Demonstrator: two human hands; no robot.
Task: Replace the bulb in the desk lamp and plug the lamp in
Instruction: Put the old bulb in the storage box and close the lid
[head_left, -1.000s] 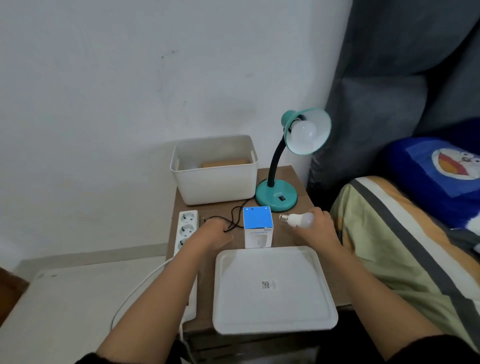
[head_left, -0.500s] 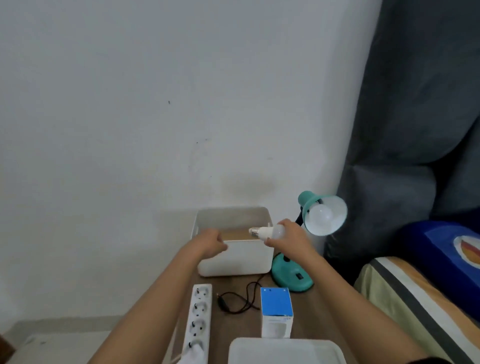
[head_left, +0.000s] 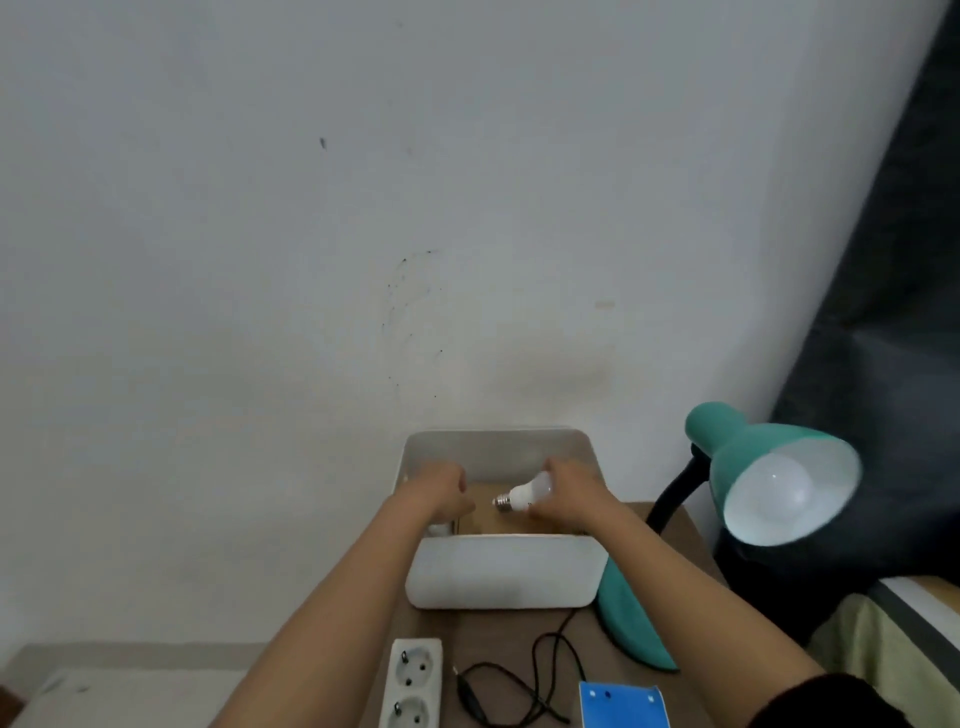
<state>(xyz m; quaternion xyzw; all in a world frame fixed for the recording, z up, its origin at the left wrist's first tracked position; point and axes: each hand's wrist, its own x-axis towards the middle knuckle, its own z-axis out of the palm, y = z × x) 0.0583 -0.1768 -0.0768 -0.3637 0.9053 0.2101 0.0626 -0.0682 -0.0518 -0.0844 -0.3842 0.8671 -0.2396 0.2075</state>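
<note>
I have both hands over the open white bin (head_left: 498, 577) at the back of the worktop (head_left: 498, 631). My right hand (head_left: 574, 491) grips the loose bulb (head_left: 527, 493), fingers (head_left: 550, 467) wrapped round its white globe, metal screw base pointing left, out past the fingertips toward my left hand (head_left: 441, 491). The bulb is held over a brown cardboard piece (head_left: 493, 522) inside the bin. Left hand fingers are curled loosely just left of the bulb base; I can't tell whether they grip anything. Right of my right fingers, well apart, stands the teal lamp (head_left: 753, 457), shade tilted toward me, with a white bulb already in it. Nearer me than my fingers: the lamp's black cord (head_left: 540, 670) lies loose on the worktop, plug not in the white power strip (head_left: 413, 683) beside it, and a blue box (head_left: 623, 704) at the bottom edge.
</note>
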